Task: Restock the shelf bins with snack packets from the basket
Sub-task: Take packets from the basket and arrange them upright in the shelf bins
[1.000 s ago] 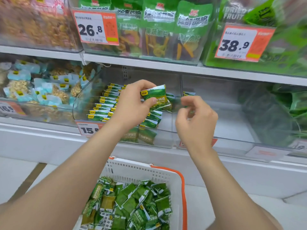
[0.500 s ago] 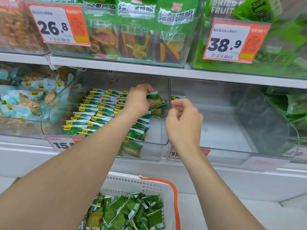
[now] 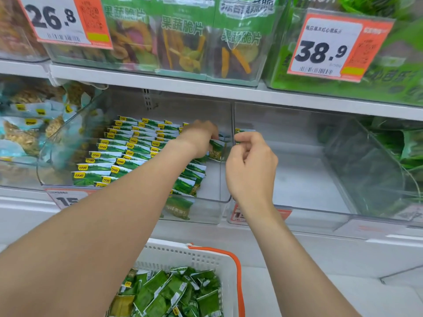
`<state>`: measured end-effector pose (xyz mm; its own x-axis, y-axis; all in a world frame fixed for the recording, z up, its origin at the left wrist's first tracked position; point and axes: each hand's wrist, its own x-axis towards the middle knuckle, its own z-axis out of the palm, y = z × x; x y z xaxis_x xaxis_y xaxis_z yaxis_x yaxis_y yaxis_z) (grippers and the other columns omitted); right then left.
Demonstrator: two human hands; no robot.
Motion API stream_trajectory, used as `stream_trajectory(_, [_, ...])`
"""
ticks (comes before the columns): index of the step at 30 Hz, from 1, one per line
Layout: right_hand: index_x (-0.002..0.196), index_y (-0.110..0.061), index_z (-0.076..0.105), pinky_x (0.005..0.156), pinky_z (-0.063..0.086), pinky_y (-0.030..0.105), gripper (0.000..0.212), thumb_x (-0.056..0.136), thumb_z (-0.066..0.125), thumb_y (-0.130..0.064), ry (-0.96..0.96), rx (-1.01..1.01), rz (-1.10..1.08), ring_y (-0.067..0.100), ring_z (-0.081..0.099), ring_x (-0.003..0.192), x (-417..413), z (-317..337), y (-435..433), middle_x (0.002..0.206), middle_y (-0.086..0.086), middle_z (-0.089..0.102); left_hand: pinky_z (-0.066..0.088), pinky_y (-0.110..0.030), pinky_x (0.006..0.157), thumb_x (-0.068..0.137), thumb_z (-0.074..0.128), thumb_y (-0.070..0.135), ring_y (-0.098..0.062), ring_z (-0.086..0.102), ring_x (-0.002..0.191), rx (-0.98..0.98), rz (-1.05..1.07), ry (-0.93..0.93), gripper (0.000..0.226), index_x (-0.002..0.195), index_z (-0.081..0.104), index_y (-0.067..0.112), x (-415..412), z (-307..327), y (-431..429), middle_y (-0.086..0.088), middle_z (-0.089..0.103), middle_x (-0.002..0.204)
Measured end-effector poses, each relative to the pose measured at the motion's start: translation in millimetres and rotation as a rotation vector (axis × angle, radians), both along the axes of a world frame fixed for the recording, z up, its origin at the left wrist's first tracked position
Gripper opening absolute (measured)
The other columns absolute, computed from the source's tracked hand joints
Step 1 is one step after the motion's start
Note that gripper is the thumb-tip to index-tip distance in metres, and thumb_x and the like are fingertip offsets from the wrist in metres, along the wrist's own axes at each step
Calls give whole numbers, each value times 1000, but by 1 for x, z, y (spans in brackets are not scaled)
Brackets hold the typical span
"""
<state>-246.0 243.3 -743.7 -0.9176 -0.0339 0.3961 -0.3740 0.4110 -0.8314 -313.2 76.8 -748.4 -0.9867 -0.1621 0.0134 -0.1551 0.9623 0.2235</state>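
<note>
My left hand [image 3: 201,139] reaches into the clear shelf bin [image 3: 206,211] and grips a green snack packet [image 3: 217,150] at the right end of the back row. Neat rows of green packets [image 3: 128,152] with yellow labels fill the bin's left and middle. My right hand [image 3: 250,165] hovers in front of the bin's right wall, fingers pinched on another green packet [image 3: 243,131] whose top edge shows above the fingers. Below, a white basket [image 3: 183,253] with an orange handle holds a loose heap of green packets [image 3: 174,294].
A second clear bin [image 3: 320,216] on the right holds dark green bags [image 3: 412,145] at its far side. Left bin has pale blue snack packs [image 3: 25,133]. The shelf above carries fruit-chip bags [image 3: 183,42] and price tags 26.8 and 38.9.
My left hand has carried its packet from above the bin down and back into the right end of the rows. The right hand stayed near the bin wall. The view moved closer.
</note>
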Motion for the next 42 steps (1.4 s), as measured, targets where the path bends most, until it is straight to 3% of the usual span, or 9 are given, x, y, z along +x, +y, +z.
stream_trajectory(7, [107, -26, 65, 78, 45, 28, 27, 91, 45, -15, -11, 0, 9, 18, 62, 90, 0, -2, 0, 92, -2, 68, 51, -34, 95, 89, 83, 23, -28, 62, 119, 105, 47, 10, 31, 118, 72, 23, -2, -3, -10, -3, 69, 129])
stream_trajectory(10, [106, -26, 64, 77, 40, 25, 26, 92, 46, -14, -15, 1, 8, 17, 61, 90, 0, -2, 0, 92, -2, 68, 52, -42, 102, 84, 87, 28, -27, 61, 119, 147, 127, 16, 29, 111, 76, 27, 0, -5, -10, -1, 71, 123])
stream_trajectory(16, [105, -28, 63, 83, 50, 33, 26, 90, 46, -17, -17, -1, 12, 18, 62, 92, -1, -2, 0, 93, -3, 68, 50, -46, 90, 77, 89, 50, -36, 57, 117, 42, 242, 7, 50, 105, 57, 23, 9, 0, -18, -8, 66, 114])
stream_trajectory(21, [106, -28, 62, 82, 52, 36, 26, 90, 44, -18, -19, 4, 11, 19, 62, 92, 0, -3, 0, 93, -2, 68, 56, -47, 96, 86, 86, 30, -35, 64, 106, 58, 211, 11, 23, 96, 66, 22, 28, 6, -36, -12, 70, 114])
stream_trajectory(24, [105, -29, 62, 84, 52, 38, 26, 89, 44, -18, -16, 3, 3, 20, 62, 94, 0, -3, -1, 95, -1, 69, 49, -52, 105, 93, 78, 19, -33, 65, 107, -28, 154, 26, 16, 97, 66, 27, 36, 5, -36, -7, 71, 109])
stream_trajectory(29, [102, -29, 61, 79, 52, 35, 25, 88, 43, -20, -8, -9, -7, 21, 63, 89, -1, -4, -3, 93, -1, 69, 30, -58, 116, 100, 62, 4, -29, 51, 128, -209, 59, -7, 35, 113, 71, 36, 41, 6, -34, 0, 64, 123])
stream_trajectory(34, [102, -30, 61, 76, 48, 31, 24, 90, 45, -18, -7, -4, 2, 20, 62, 90, -2, -4, -2, 94, -1, 69, 46, -38, 105, 102, 63, 13, -21, 61, 103, 60, -75, -37, 21, 104, 81, 24, 40, 19, -29, 7, 67, 94])
stream_trajectory(38, [102, -30, 60, 76, 48, 31, 24, 88, 45, -19, -2, -13, 10, 19, 63, 88, -2, -4, -2, 93, -2, 68, 41, -31, 84, 105, 49, 19, -23, 54, 107, 40, -80, -12, 24, 123, 65, 22, 29, 18, -20, -4, 59, 115])
stream_trajectory(42, [103, -29, 61, 75, 48, 30, 25, 87, 44, -20, -1, -15, 14, 19, 62, 87, -3, -5, -3, 93, -2, 68, 47, -40, 96, 102, 62, 39, -33, 51, 128, -31, -74, -63, 44, 143, 53, 26, 18, 11, -13, -9, 48, 141])
